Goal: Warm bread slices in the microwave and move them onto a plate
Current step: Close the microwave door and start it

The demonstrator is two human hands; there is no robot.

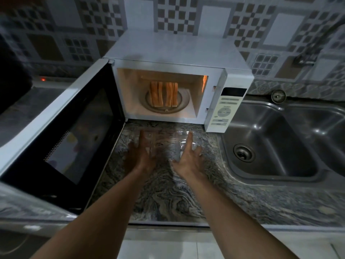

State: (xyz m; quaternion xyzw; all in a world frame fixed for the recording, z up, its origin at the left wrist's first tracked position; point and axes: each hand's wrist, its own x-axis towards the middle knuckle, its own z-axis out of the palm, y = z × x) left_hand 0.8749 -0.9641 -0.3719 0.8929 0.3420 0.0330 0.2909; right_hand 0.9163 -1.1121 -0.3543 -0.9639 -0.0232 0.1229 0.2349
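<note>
A white microwave (173, 51) stands on the marble counter, its door (61, 133) swung wide open to the left. Inside, lit orange, several bread slices (164, 94) stand on edge on the round turntable (183, 101). Both my hands reach forward over the counter in front of the opening. My left hand (141, 154) and my right hand (188, 156) have fingers stretched out and hold nothing. Under and between them lies a clear plastic wrapper (183, 140), blurred; whether my fingers touch it I cannot tell. No plate is in view.
A steel double sink (276, 143) with a drain lies right of the microwave. The control panel (225, 109) is on the microwave's right side. The open door blocks the counter to the left. Patterned tiles cover the wall behind.
</note>
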